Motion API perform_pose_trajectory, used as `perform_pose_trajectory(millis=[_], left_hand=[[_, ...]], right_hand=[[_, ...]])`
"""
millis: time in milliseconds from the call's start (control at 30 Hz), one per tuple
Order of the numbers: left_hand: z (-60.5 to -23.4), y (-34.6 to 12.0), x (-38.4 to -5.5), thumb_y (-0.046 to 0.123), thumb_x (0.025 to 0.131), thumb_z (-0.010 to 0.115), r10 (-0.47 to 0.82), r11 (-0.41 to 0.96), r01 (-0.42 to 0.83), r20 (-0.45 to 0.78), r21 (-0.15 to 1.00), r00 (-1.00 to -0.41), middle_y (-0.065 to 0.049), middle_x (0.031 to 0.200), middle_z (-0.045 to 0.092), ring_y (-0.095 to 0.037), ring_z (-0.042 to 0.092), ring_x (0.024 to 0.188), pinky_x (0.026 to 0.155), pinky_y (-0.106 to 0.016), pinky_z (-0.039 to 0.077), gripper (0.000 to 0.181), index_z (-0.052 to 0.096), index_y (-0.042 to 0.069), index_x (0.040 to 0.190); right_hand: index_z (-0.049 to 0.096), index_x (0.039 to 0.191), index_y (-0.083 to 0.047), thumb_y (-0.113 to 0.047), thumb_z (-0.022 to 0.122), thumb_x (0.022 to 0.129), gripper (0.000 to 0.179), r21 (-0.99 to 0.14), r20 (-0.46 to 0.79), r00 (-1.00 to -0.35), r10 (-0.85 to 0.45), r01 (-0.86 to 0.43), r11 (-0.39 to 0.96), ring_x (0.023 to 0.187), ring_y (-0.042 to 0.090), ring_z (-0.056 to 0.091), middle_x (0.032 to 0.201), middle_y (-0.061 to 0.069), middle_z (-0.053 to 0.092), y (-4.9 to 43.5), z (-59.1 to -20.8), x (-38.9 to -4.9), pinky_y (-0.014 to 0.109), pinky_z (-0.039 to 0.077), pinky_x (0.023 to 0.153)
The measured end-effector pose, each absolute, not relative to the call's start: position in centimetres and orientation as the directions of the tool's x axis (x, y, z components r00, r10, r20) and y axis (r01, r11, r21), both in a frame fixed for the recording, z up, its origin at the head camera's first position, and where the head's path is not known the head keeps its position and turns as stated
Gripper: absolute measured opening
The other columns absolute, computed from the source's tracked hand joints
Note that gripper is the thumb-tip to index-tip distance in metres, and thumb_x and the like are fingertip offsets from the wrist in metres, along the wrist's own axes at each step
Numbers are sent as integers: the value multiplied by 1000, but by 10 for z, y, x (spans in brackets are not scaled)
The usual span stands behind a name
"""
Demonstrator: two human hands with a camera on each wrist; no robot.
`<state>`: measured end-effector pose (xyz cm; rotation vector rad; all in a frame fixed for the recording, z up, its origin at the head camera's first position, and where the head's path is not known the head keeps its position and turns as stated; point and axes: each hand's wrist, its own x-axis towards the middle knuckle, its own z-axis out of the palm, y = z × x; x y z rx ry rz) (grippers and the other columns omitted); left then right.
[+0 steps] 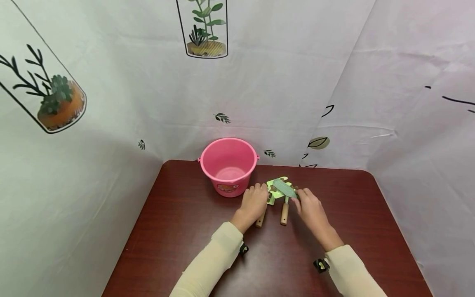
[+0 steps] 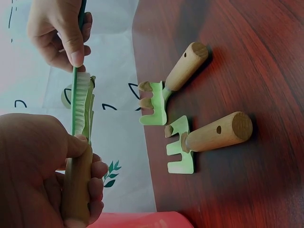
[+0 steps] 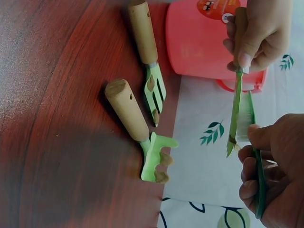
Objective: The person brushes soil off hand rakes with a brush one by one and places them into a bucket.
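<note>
My left hand (image 1: 255, 202) grips the wooden handle (image 2: 76, 185) of a small garden hand tool. Its light green metal head (image 3: 235, 111) is turned edge-on in both wrist views and carries a brown smudge near the tip. In my right hand (image 1: 311, 210) is a green brush (image 1: 284, 188), held by its handle. The white bristles (image 2: 82, 92) lie against the tool's green head. Below on the table are a green hand rake (image 2: 154, 107) and a green hand fork (image 2: 183, 161), both wooden-handled, with brown smudges on their heads.
A pink bucket (image 1: 230, 163) stands at the back of the dark red-brown table (image 1: 178, 231), just left of my hands. White patterned cloth (image 1: 282, 82) hangs behind the table and along its sides.
</note>
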<state>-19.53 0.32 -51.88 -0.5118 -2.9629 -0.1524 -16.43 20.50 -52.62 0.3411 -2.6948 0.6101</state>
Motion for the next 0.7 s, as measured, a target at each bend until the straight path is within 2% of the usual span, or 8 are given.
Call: perform_pose_trajectory(millis=[100, 333, 467, 700], left_hand=[[-519, 2, -195, 20, 98, 65, 324, 938, 338, 147, 81, -934, -10, 94, 66, -27, 67, 84, 74, -43, 56, 17, 64, 6, 108], [-518, -1, -195, 19, 96, 69, 332, 936, 346, 163, 67, -929, -10, 95, 67, -27, 68, 84, 75, -43, 56, 19, 64, 6, 107], [-516, -3, -194, 20, 98, 67, 337, 934, 350, 160, 64, -928, -9, 96, 68, -26, 68, 84, 75, -43, 56, 18, 64, 6, 108], [-517, -6, -195, 19, 90, 75, 334, 935, 347, 150, 69, -931, -9, 94, 67, -26, 67, 82, 74, -42, 56, 24, 65, 6, 107]], right_hand=[[68, 112, 7, -10, 75, 94, 25, -371, 393, -908, -148, -304, 878, 85, 38, 70, 100, 21, 66, 208, -525, -165, 52, 57, 71], [68, 110, 8, -6, 75, 92, 24, -371, 431, -891, -143, -320, 872, 85, 38, 70, 99, 22, 66, 218, -526, -167, 53, 57, 72], [68, 109, 8, -5, 76, 92, 23, -373, 458, -877, -144, -337, 864, 83, 38, 69, 97, 22, 65, 221, -529, -168, 53, 56, 71], [68, 108, 9, -4, 77, 91, 24, -378, 482, -867, -124, -334, 863, 82, 38, 68, 96, 22, 65, 228, -539, -171, 54, 56, 70]])
